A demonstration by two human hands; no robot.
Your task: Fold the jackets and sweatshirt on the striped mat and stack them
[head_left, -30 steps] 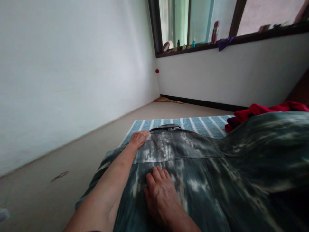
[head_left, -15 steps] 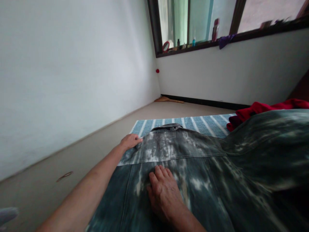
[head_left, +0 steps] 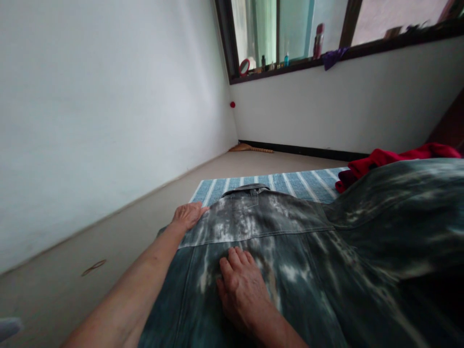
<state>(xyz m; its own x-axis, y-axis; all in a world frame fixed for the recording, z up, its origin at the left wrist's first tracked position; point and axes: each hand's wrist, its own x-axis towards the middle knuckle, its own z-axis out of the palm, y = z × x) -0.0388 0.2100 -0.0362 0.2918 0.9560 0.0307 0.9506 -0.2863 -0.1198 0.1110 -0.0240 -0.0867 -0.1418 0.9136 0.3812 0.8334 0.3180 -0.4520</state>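
A dark green-grey denim jacket [head_left: 290, 261] with pale streaks lies back side up, its collar pointing away from me. At its left shoulder seam my left hand [head_left: 188, 215] is closed on the cloth, thumb towards the collar; its other fingertips are partly hidden. A bit of dark sleeve shows just left of that wrist. Lower down, my right hand [head_left: 243, 285] rests palm down on the middle of the back panel, fingers stretched out and close together. The jacket's right sleeve spreads to the right side of the view.
Beneath the jacket is a blue-and-white striped cloth [head_left: 282, 181]. Red clothing [head_left: 384, 162] is heaped at the right. A looped cord [head_left: 93, 267] lies on the floor to the left, by the white wall [head_left: 108, 106]. Bottles and a small mirror [head_left: 244, 66] line the windowsill.
My left hand has shifted slightly left and turned, and a piece of dark sleeve now shows beside its wrist. My right hand stays on the back panel. The view has shifted slightly.
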